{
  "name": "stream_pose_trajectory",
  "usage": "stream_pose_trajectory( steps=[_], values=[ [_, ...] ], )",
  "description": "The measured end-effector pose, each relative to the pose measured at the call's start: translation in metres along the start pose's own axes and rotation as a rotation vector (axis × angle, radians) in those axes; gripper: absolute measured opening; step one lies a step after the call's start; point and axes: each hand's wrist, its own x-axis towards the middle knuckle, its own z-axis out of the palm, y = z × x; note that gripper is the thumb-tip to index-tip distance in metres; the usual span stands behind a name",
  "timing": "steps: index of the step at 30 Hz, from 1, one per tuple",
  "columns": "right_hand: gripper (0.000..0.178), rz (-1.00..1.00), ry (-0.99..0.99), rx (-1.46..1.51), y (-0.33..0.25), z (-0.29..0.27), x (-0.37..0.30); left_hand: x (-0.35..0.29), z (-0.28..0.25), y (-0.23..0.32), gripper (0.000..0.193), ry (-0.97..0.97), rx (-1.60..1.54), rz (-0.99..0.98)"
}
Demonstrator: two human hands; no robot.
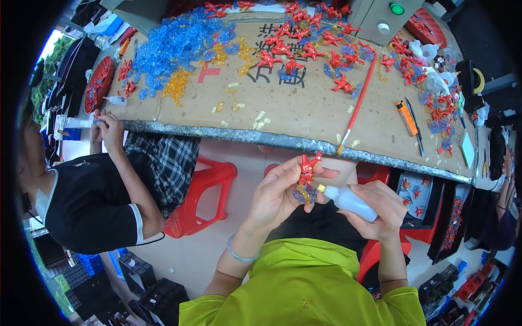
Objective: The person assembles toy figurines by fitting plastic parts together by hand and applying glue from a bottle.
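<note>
My left hand (277, 194) grips a small red figurine (306, 169) upright between thumb and fingers, in front of the table's edge. Below the red body is a base of translucent purple-blue and yellow plastic (304, 194). In my right hand (380, 209) is a white squeeze bottle (354, 203), lying tilted with its yellow-tipped nozzle pointing left. The nozzle tip is right beside the figurine's base; whether they touch I cannot tell.
Cardboard covers the table (196, 111). On it lie a heap of blue translucent pieces (174, 46), yellow pieces (176, 87), several red figurines (280, 49), a red-handled brush (359, 103) and an orange lighter (406, 118). A co-worker (92, 201) sits at left, beside a red stool (204, 198).
</note>
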Motion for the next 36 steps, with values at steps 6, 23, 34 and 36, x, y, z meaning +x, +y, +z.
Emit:
stream_pose_trajectory(
  steps=[6,23,34,36],
  values=[
    [0.04,-0.001,0.015,-0.018,-0.0017,-0.0011,-0.0007,-0.0005,0.0009,0.0005,0.037,-0.016,-0.014,-0.008],
    [0.041,0.023,0.002,0.01,-0.0052,-0.0044,0.0014,0.0002,0.0059,-0.0008,0.034,0.046,-0.086,-0.038],
    [0.042,-0.014,0.012,-0.01,-0.0035,-0.0048,0.0016,-0.0014,0.0065,-0.0026,0.034,0.053,-0.07,-0.038],
    [0.041,-0.017,0.018,-0.012,-0.0038,-0.0041,0.0013,-0.0018,0.0073,-0.0024,0.034,0.096,-0.05,-0.044]
  ],
)
